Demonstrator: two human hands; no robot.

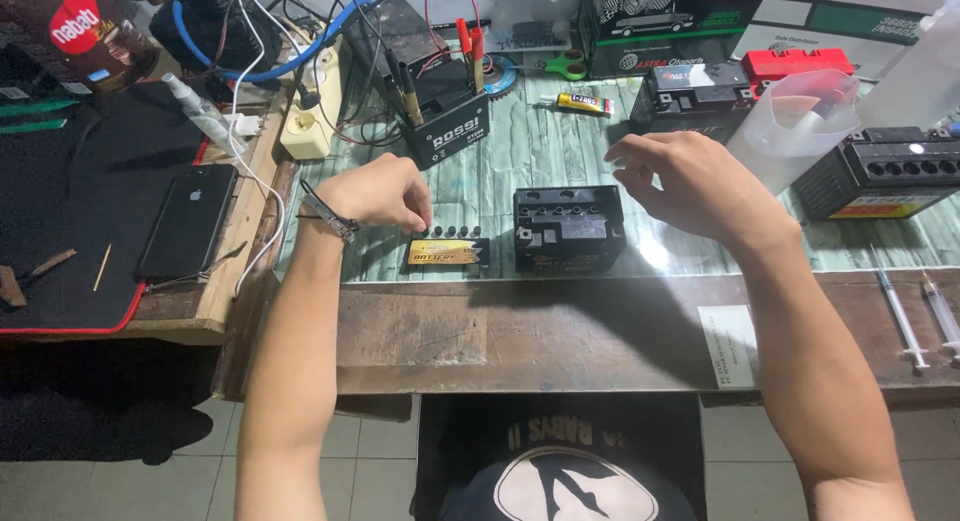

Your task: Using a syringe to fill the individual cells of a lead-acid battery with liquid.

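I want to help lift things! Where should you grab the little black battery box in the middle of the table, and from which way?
Probably grip the small black battery by its two short side walls, coming down from above. It stands upright with a row of open holes on top, so fingers should stay off the top. Both sides look free: the left hand is by the cap strip, the right hand hovers behind.

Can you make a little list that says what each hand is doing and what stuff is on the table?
left hand: fingertips on a row of small black caps, above a yellow-labelled strip
right hand: open, hovering above and right of the black battery, holding nothing
battery: upright, holes on top open
phone: far left, face down, on a cable
syringes: two, right edge
jug: clear plastic, behind right hand
scissors: green handles, at the back
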